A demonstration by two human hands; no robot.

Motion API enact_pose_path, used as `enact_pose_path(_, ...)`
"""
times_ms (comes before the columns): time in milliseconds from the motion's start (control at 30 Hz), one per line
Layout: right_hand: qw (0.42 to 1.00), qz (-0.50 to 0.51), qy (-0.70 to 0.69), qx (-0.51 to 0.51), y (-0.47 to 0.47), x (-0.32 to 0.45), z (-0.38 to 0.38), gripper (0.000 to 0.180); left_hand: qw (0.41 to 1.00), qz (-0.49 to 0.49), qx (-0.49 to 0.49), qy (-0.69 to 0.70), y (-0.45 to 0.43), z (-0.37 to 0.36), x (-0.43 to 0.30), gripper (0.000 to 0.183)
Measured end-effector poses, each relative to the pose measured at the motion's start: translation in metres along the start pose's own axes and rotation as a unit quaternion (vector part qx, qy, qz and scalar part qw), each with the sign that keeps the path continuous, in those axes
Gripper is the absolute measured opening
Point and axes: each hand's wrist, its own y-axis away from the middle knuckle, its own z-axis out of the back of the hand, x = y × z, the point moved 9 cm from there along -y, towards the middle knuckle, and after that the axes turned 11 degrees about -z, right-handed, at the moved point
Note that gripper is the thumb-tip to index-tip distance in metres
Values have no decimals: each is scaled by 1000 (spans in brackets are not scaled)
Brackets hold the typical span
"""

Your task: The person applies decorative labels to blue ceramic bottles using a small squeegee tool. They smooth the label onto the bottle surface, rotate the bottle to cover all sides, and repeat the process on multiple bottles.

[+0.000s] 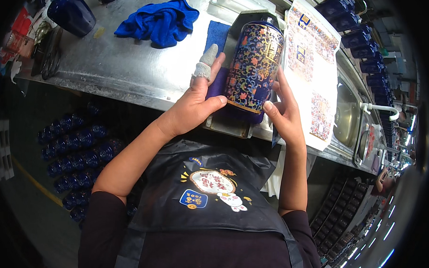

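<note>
A dark blue ceramic bottle (254, 66) with a colourful floral decal and gold characters lies on a stand, its neck pointing away from me. My left hand (201, 94) is at its lower left side, the thumb at the base edge and one finger wrapped in grey-white tape. At the lower right side is my right hand (284, 110), its thumb by the base and its fingers along the side. Purple cloth (220, 82) shows beneath the bottle. Right of it lies a white decal sheet (305, 84) with printed floral pieces. A crumpled blue cloth (161, 20) lies to the left.
Dark blue vessels (71, 12) stand at the metal table's (132, 63) far left, near scissors (51, 62). A sink (346, 112) with a white tap (382, 108) is at right. Rows of blue bottles stand below left and along the upper right. A person is in the right background.
</note>
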Motion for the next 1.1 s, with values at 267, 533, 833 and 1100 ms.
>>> enact_pose_path(267,1000,-4,23,-6,-1,-1,1,88,1000,-11,-20,5,0,7,-7,94)
enact_pose_path(533,1000,-6,15,2,0,-1,0,87,998,-7,-48,37,5,6,-7,101)
enact_pose_path(833,1000,3,6,6,1,2,-2,87,991,8,-136,-7,12,13,-17,86)
enact_pose_path(1100,999,-11,44,-11,5,6,4,87,937,89,-268,205,32,21,-30,35)
